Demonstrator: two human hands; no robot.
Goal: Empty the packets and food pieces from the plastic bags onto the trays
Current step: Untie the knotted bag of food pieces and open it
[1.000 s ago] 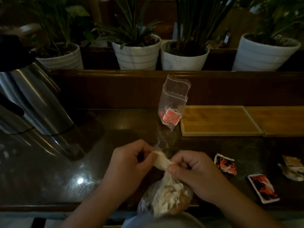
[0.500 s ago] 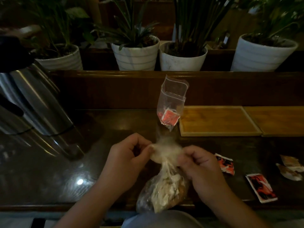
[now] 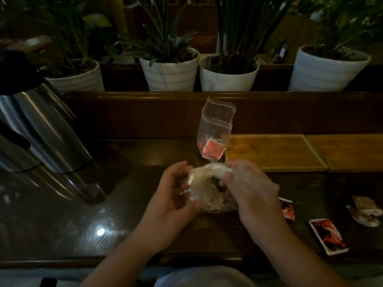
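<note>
A clear plastic bag of pale food pieces (image 3: 209, 193) sits between my hands just above the dark table. My left hand (image 3: 172, 191) grips its left side and my right hand (image 3: 246, 185) pinches its twisted neck. Behind them a clear zip bag (image 3: 215, 129) stands upright with its mouth apart and red packets in its bottom. Two wooden trays lie at the right: the near tray (image 3: 273, 152) and the far-right tray (image 3: 348, 150). Loose red-and-black packets (image 3: 327, 236) lie on the table at the right, one (image 3: 288, 208) partly hidden by my right wrist.
A steel kettle (image 3: 39, 129) leans in at the left. A torn brown packet (image 3: 364, 212) lies at the far right. White plant pots (image 3: 170, 73) line a wooden ledge (image 3: 186, 96) behind the table. The table's front edge (image 3: 83, 259) runs below my forearms.
Both hands have lifted the food bag up and away from the table edge. The twisted neck has been pulled looser and wider, and my right hand has moved up and to the right.
</note>
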